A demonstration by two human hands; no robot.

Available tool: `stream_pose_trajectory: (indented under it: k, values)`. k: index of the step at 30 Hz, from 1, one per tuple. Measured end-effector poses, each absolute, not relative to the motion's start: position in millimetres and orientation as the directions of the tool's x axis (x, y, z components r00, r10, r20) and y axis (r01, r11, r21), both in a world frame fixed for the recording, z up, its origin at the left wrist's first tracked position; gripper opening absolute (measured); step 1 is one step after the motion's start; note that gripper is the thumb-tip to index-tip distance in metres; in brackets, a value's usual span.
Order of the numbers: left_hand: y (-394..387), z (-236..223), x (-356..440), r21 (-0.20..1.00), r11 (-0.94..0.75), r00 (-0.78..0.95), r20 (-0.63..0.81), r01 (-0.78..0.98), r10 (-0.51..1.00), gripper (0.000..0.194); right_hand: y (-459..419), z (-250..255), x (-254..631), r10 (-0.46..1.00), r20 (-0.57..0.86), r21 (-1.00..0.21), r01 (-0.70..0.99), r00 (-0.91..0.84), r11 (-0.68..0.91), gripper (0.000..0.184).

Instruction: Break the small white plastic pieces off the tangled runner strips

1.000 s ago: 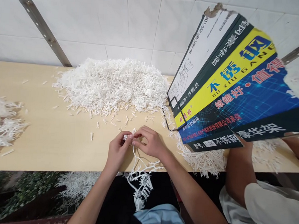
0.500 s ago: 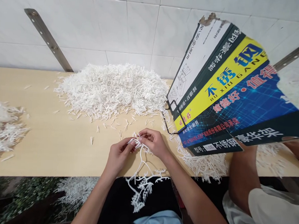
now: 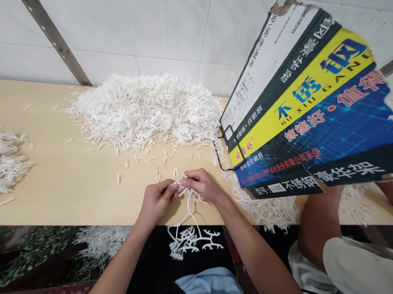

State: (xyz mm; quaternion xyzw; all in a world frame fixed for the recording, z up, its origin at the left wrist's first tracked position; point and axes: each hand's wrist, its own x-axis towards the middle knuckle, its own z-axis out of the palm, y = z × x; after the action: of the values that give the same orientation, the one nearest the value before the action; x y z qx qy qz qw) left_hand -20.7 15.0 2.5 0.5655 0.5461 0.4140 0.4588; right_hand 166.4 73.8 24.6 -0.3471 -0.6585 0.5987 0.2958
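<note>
A white branched plastic stem [image 3: 186,240] hangs from my fingers over the table's front edge, its forked lower twigs in front of my dark clothing. My left hand [image 3: 156,202] is closed, thumb and forefinger pinching the stem's upper tips. Close beside it, my right hand [image 3: 203,186] is closed in a pinch on the same cluster of tips. My fingers partly hide the exact grip points. Just beyond my fingertips lie a few small white forked pieces [image 3: 176,172]. Farther back spreads a large heap of similar white pieces [image 3: 148,111].
On the wooden table [image 3: 74,188] another white pile [image 3: 2,166] lies at left. A printed cardboard sheet [image 3: 305,109] stands at right in a black wire holder [image 3: 229,153]. Behind it shows a co-worker's arm [image 3: 320,216]. White branches [image 3: 102,243] and green foliage [image 3: 44,248] sit below the table edge.
The hanging twigs have swung up and bunched closer together. Both hands stay pinched on the stem, with fingers shifted slightly. The view has tilted a little downward.
</note>
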Motion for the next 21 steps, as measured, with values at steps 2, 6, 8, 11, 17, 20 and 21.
stream_pose_trajectory:
  k: [2,6,8,11,17,20,21]
  values:
    - [16,1,-20,0.978,0.027,0.059,-0.04,0.206,0.997,0.037,76,22,168,0.796,-0.059,-0.998,0.042,-0.602,-0.042,0.038]
    - [16,3,-15,0.985,0.049,0.04,-0.056,0.167,0.998,0.037,79,18,169,0.794,-0.075,-0.989,-0.058,-0.603,-0.138,0.035]
    - [16,5,-11,0.989,0.051,0.031,-0.056,0.139,0.998,0.038,80,17,169,0.803,-0.063,-0.982,-0.107,-0.592,-0.157,0.033]
    - [14,6,-7,0.996,0.047,0.007,-0.047,0.077,0.999,0.038,78,17,168,0.827,-0.053,-0.978,-0.138,-0.56,-0.156,0.03]
    - [18,4,-9,0.932,0.076,-0.006,-0.084,-0.355,0.996,0.037,76,12,163,0.915,-0.063,-0.978,-0.159,-0.398,-0.136,0.034]
    - [21,6,-13,0.812,0.049,-0.005,-0.064,-0.581,0.998,0.061,76,9,162,0.939,-0.047,-0.983,-0.15,-0.34,-0.103,0.039]
    - [21,7,-14,0.785,0.042,0.0,-0.053,-0.618,0.999,0.069,76,9,162,0.941,-0.037,-0.985,-0.146,-0.338,-0.091,0.04]
